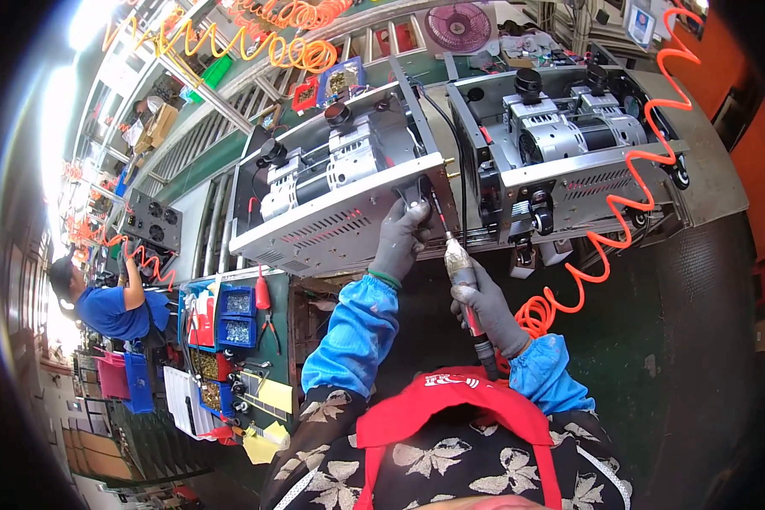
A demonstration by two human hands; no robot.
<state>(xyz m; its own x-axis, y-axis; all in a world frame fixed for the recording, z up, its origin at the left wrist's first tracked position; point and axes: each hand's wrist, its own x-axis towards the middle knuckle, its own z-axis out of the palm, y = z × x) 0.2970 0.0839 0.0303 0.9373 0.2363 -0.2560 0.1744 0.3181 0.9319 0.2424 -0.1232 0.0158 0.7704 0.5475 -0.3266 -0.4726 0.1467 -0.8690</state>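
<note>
My right hand (495,313), in a grey glove, is wrapped round an air screwdriver (459,262). Its long bit points away from me at the right end of a grey metal housing (319,242). Against that same end my left hand (401,240), also gloved, is closed with its fingertips on a small part; the glove hides most of it, and I cannot tell its kind. Inside the open-topped housing lies a silver motor-like compressor (330,172) with black round caps. Whether the bit touches a screw is too small to see.
A second housing (582,174) with casters stands to the right. An orange coiled hose (599,246) hangs across the right side. At left are blue bins (236,316) of small hardware, pliers (269,331) and yellow paper (272,395). A person in blue (115,302) works farther left.
</note>
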